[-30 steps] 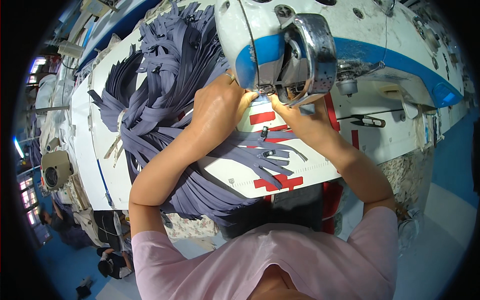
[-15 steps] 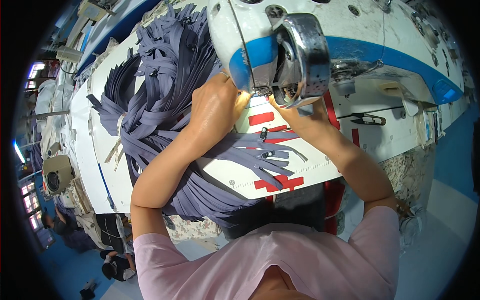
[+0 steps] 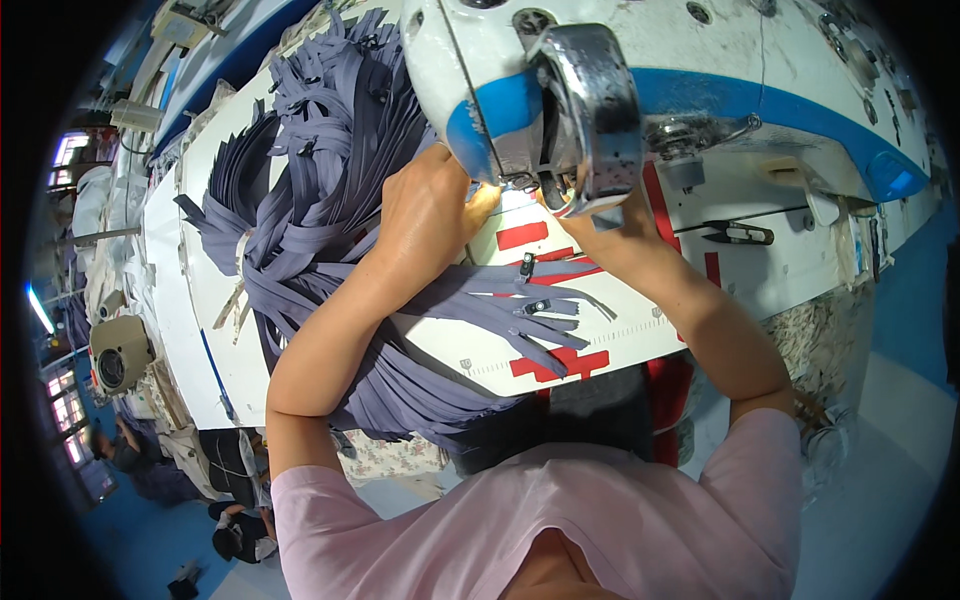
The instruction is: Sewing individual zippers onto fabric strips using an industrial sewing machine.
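My left hand (image 3: 428, 205) is at the left of the sewing machine's needle area, its fingers curled and pressed together at the lit spot. Whatever they pinch is hidden from view. On the other side, my right hand (image 3: 618, 240) reaches under the head of the sewing machine (image 3: 590, 110). The machine's chrome part covers its fingers. A big tied bundle of grey-purple zippers (image 3: 300, 200) lies to the left, against my left forearm. Several zipper ends with dark sliders (image 3: 537, 307) fan out on the white table (image 3: 440, 345) between my forearms.
Black-handled thread snips (image 3: 740, 233) lie on the table right of my right arm. Red tape (image 3: 560, 365) and a printed ruler mark the front edge. Floral cloth (image 3: 395, 458) hangs below it. Other people (image 3: 240, 530) are at the far lower left.
The view has shifted slightly, so the machine appears a little further left. My right hand seems slightly deeper under the machine head. My left hand stays nearly in place; the zippers lie as before.
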{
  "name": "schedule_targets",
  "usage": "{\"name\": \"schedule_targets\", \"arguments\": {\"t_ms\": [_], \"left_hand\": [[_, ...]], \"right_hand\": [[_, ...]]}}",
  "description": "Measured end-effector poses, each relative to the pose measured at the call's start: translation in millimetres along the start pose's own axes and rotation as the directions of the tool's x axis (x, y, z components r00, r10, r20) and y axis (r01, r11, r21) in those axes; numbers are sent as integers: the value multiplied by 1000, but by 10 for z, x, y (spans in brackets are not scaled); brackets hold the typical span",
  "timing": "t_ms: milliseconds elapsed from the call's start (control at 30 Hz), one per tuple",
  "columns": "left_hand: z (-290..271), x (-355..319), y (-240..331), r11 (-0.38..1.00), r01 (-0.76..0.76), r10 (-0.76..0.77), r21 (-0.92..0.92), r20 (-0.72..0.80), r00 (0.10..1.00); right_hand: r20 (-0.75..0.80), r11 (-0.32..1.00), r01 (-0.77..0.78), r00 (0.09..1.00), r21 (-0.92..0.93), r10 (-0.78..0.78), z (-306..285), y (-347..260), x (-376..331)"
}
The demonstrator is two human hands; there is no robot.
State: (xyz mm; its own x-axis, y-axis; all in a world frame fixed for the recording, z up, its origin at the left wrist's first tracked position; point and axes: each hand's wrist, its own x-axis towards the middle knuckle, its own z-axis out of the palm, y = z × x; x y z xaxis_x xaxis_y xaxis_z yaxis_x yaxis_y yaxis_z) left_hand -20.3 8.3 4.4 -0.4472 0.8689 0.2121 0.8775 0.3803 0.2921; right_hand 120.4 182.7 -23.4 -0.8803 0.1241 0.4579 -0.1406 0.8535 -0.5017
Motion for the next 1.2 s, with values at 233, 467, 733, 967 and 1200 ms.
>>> {"name": "schedule_targets", "arguments": {"t_ms": [233, 467, 733, 967, 1200], "left_hand": [[8, 1, -53, 998, 55, -55, -21, 10, 998], [-14, 4, -23, 998, 62, -61, -24, 43, 997], [-15, -3, -30, 999, 44, -43, -14, 20, 999], [-16, 13, -18, 1000, 14, -15, -18, -18, 1000], [-11, 18, -30, 999, 34, -33, -36, 19, 999]], "right_hand": [[146, 998, -64, 987, -9, 65, -98, -60, 100], [201, 996, -55, 977, -74, 69, -66, -41, 124], [182, 993, -96, 977, -71, 107, -93, -103, 126], [-78, 987, -10, 997, 159, 23, 103, 50, 152], [-89, 992, -17, 996, 127, 29, 74, 17, 169]]}}
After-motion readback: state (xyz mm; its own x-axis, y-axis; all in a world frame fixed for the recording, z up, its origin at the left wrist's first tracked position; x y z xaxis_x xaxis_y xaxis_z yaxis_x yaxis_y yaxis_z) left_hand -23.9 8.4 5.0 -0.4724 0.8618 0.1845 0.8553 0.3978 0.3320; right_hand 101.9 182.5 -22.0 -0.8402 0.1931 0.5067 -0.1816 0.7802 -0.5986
